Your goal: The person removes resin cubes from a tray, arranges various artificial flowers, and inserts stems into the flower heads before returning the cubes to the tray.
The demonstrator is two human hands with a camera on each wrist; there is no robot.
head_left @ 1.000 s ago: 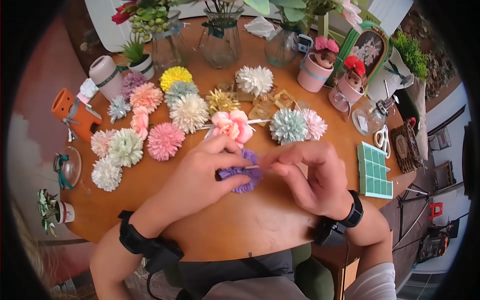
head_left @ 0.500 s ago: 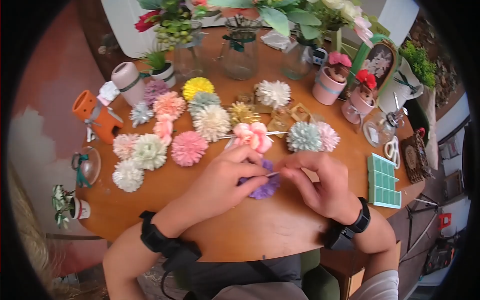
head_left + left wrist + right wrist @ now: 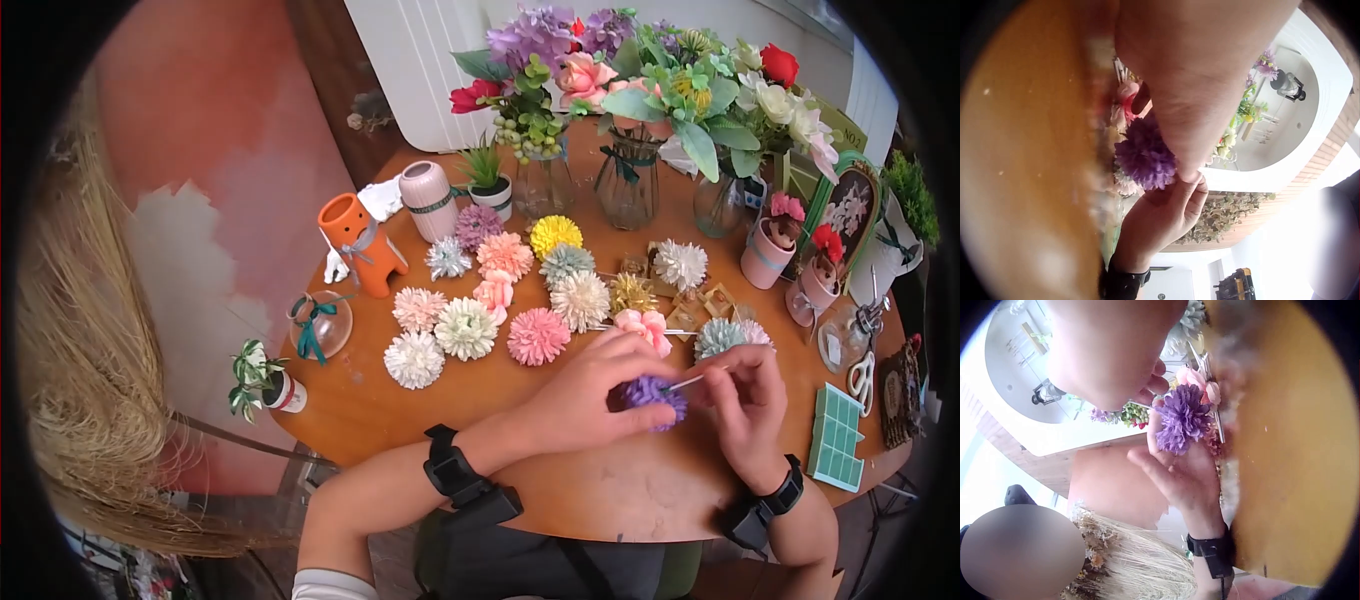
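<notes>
One table (image 3: 590, 495) fills most of the head view, sitting farther right than half a second ago because the person's head has turned leftward; three vases (image 3: 627, 190) of stems stand at its back. The left hand (image 3: 585, 395) holds the purple flower (image 3: 654, 398) just above the table's near part, with its thumb below and fingers above in the head view, a wider span than before. The right hand (image 3: 745, 405) has a narrow grip, thumb and fingertips pinching the end of a stick. Well to the right, the tray (image 3: 837, 437) lies near the scissors (image 3: 860, 382), both untouched; loose blooms such as the pink flower (image 3: 538, 336) lie beyond the left forearm. Smallest is the stick (image 3: 686, 383), more of it now showing between the hands and slanting up from the purple flower; whether its lower end goes in or only rests against the petals cannot be told. That widened hold and barer stick suggest the work still centres on where stick and flower meet, with the joint not plainly finished.
</notes>
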